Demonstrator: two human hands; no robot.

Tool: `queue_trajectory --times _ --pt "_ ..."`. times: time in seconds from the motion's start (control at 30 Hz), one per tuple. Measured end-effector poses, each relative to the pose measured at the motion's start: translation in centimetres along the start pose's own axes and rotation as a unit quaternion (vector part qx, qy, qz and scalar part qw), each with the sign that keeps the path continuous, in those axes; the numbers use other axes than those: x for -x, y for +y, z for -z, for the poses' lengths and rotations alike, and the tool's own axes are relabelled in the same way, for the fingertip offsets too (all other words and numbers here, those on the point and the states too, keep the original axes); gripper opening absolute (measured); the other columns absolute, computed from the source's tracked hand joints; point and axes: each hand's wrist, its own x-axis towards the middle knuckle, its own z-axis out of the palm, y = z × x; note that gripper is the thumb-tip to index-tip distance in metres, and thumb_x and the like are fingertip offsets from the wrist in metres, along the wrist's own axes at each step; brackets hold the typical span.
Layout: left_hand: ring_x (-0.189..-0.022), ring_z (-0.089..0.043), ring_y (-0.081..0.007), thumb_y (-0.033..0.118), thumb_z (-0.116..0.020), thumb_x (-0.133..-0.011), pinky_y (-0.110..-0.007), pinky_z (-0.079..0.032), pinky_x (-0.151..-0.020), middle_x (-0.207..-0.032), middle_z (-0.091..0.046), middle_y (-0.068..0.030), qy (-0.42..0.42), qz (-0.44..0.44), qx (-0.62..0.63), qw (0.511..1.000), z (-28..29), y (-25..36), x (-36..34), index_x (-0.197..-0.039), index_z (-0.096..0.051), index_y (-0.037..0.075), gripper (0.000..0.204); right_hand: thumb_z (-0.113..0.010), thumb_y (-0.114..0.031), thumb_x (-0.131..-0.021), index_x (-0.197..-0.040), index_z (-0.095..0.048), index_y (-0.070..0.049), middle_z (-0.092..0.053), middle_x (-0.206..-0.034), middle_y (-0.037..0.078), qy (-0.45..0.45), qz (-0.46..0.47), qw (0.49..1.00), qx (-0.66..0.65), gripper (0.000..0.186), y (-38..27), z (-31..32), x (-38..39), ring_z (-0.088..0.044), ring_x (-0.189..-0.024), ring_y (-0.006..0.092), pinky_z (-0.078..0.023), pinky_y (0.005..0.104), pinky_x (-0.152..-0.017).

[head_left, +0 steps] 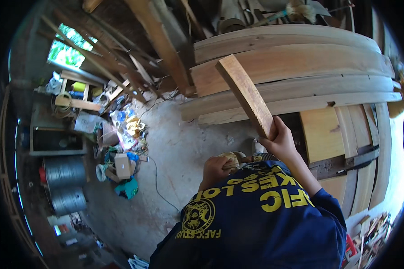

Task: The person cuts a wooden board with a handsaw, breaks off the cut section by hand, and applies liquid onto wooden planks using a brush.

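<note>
My right hand (281,140) is wrapped round the near end of a narrow wooden board (249,96), its thumb on one side. The board tilts up and away to the left, over the stacked planks. My left hand (214,171) is closed on a tan, bundled thing (231,162) in front of my shirt; its exact kind I cannot make out. That hand is apart from the board.
Long planks (292,62) are stacked at the far right, with shorter panels (321,134) beside them. Timbers lean at the back left. A cardboard box (123,166), mixed clutter and metal drums (66,172) stand left. A dark cable (159,179) crosses the concrete floor (179,139).
</note>
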Motion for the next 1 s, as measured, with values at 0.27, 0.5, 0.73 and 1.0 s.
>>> queue_trajectory --times 0.27,0.5,0.73,1.0 --pt "-0.064 -0.058 -0.0306 0.015 -0.073 -0.056 -0.041 -0.045 -0.060 -0.069 -0.062 -0.0103 0.045 0.034 -0.001 0.998 -0.7 0.3 1.4 -0.079 -0.061 0.008 0.026 -0.074 -0.017 -0.063 -0.109 -0.044 0.000 -0.061 -0.081 0.019 0.004 0.049 0.999 0.024 0.057 -0.7 -2.8 0.8 -0.064 -0.075 0.0325 -0.049 0.0348 -0.065" --pt "-0.061 -0.057 -0.0333 0.015 -0.072 -0.057 -0.042 -0.044 -0.057 -0.065 -0.060 -0.0123 0.057 0.038 0.030 0.997 -0.2 0.9 1.1 -0.072 -0.061 0.007 0.021 -0.075 -0.010 -0.066 -0.104 -0.048 0.005 -0.063 -0.087 0.018 0.077 0.143 0.985 -0.059 0.049 3.7 -1.6 -0.7 -0.064 -0.081 0.0192 -0.050 0.0304 -0.070" --pt "-0.060 -0.057 -0.0336 0.013 -0.072 -0.056 -0.042 -0.044 -0.055 -0.064 -0.059 -0.0129 0.049 0.043 0.021 0.998 -1.0 -0.1 1.4 -0.072 -0.058 0.005 0.023 -0.075 -0.031 -0.060 -0.080 -0.056 0.003 -0.062 -0.072 0.020 -0.034 -0.162 0.961 0.222 0.044 8.3 -1.2 1.5 -0.064 -0.070 0.0329 -0.050 0.0379 -0.063" --pt "-0.060 -0.058 -0.0338 0.015 -0.072 -0.060 -0.041 -0.044 -0.057 -0.063 -0.060 -0.0138 0.036 0.042 0.021 0.998 -1.1 -0.1 1.6 -0.070 -0.058 0.005 0.020 -0.068 -0.036 -0.063 -0.094 -0.057 -0.003 -0.064 -0.083 0.020 -0.058 -0.204 0.942 0.259 0.047 7.4 -1.4 2.9 -0.063 -0.081 0.0362 -0.051 0.0429 -0.072"
